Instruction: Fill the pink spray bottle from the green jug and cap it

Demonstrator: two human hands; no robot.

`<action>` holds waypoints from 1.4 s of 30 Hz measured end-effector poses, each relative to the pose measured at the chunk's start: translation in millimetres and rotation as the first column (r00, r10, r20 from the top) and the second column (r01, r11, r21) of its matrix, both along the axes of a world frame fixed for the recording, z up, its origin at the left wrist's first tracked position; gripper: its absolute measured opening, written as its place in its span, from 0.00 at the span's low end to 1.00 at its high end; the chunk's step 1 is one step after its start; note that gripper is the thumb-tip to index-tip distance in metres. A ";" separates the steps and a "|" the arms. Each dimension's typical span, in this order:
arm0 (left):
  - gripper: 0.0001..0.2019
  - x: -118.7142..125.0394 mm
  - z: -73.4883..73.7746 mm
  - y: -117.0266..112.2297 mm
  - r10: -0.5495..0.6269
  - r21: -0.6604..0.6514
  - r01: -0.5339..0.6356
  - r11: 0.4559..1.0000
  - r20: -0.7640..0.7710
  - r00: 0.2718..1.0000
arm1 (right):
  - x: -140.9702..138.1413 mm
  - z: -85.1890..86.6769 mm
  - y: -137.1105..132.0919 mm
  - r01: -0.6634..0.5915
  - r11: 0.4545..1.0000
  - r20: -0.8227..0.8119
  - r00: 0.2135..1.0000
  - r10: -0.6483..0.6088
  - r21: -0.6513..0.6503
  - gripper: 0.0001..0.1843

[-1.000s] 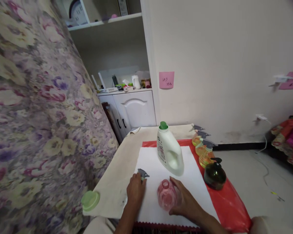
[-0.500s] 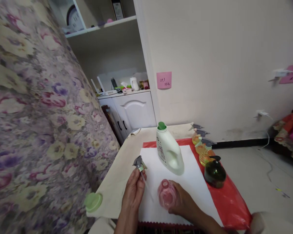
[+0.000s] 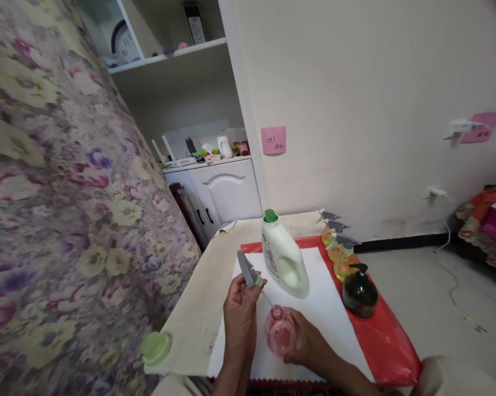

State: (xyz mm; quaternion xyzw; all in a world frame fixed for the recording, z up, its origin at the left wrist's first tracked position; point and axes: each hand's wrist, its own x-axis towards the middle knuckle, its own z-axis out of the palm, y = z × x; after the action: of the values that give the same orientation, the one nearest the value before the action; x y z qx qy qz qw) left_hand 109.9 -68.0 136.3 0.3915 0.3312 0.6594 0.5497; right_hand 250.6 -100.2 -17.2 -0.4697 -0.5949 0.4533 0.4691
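While the right hand [image 3: 309, 344] curls round a round, translucent pink plastic bottle [image 3: 281, 334] on the near side of a pale-green plastic jug [image 3: 284, 257] with a moulded handle, the left hand [image 3: 240, 311] pinches a grey-and-pale-green plastic trigger sprayer [image 3: 246, 269] at the jug's near left. Right of the jug, clear bottles of yellow liquid [image 3: 342, 269] already wear spray heads [image 3: 347, 240]; the pink one stands open, its sprayer not yet seated. Half a second ago the sprayer's thin tube [image 3: 266, 297] hung apart from the pink bottle; now it slants to the neck [image 3: 276, 312], though whether its tip is inside I cannot tell.
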 end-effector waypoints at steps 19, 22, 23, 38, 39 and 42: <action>0.18 -8.4 -77.2 -15.0 -0.162 -0.121 0.124 0.985 -0.392 0.906 | -4.2 -20.3 6.9 0.073 0.995 0.083 0.993 -0.079 0.068 0.52; 0.17 -9.8 -75.8 -13.3 -0.148 -0.095 0.117 0.989 -0.482 0.863 | -3.3 -14.9 5.5 0.051 0.997 0.076 0.996 -0.055 0.049 0.51; 0.16 -10.2 -74.5 -13.1 -0.137 -0.076 0.115 0.991 -0.516 0.846 | -2.8 -12.0 4.8 0.046 0.998 0.073 0.996 -0.049 0.043 0.50; 0.19 -15.8 -58.3 -14.6 -0.251 -0.081 0.255 0.964 -0.599 0.760 | -3.6 14.7 -2.5 0.080 0.993 0.106 0.990 -0.090 0.089 0.43; 0.19 -15.1 -57.2 -16.3 -0.236 -0.075 0.240 0.968 -0.601 0.763 | -4.9 15.2 -2.6 0.088 0.990 0.117 0.988 -0.101 0.107 0.42; 0.18 -12.7 -50.3 -20.9 -0.159 -0.022 0.184 0.983 -0.614 0.773 | -7.7 14.4 -4.1 0.137 0.976 0.132 0.978 -0.159 0.168 0.40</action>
State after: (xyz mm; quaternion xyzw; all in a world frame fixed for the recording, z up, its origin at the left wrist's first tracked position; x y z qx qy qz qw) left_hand 97.2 -88.9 86.0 0.6234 0.4415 0.4501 0.4626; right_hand 242.9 -104.3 -2.7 -0.5057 -0.6245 0.3333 0.4931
